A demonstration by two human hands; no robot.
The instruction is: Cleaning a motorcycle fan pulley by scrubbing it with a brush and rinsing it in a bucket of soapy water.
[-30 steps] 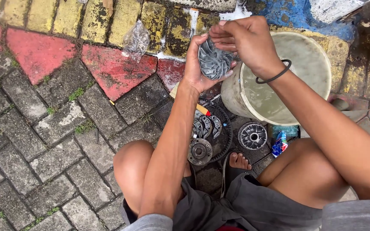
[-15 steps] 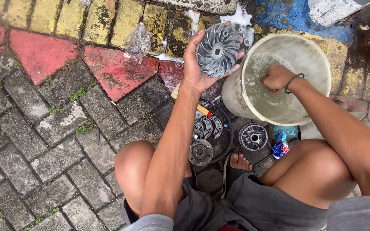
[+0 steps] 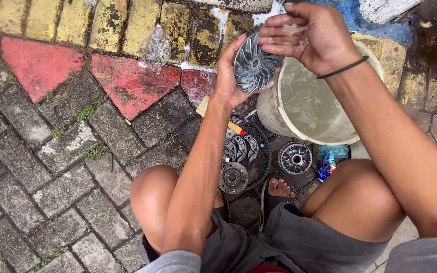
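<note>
A person's left hand point(image 3: 228, 76) grips a wet finned metal disc point(image 3: 253, 64) above the bucket's point(image 3: 279, 121) rim while dripping right-hand fingers point(image 3: 279, 35) cup water over it; slick metal could slip onto the paving point(image 3: 67, 167).

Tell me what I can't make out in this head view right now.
- Right hand: wet and motion-blurred at the fingers, so whether it grips anything is unclear.
- Finned metal disc: its back is hidden by the left hand.
- Bucket: bottom hidden by murky water, far rim by the right forearm.
- Parts on the ground: partly behind the left forearm.
</note>
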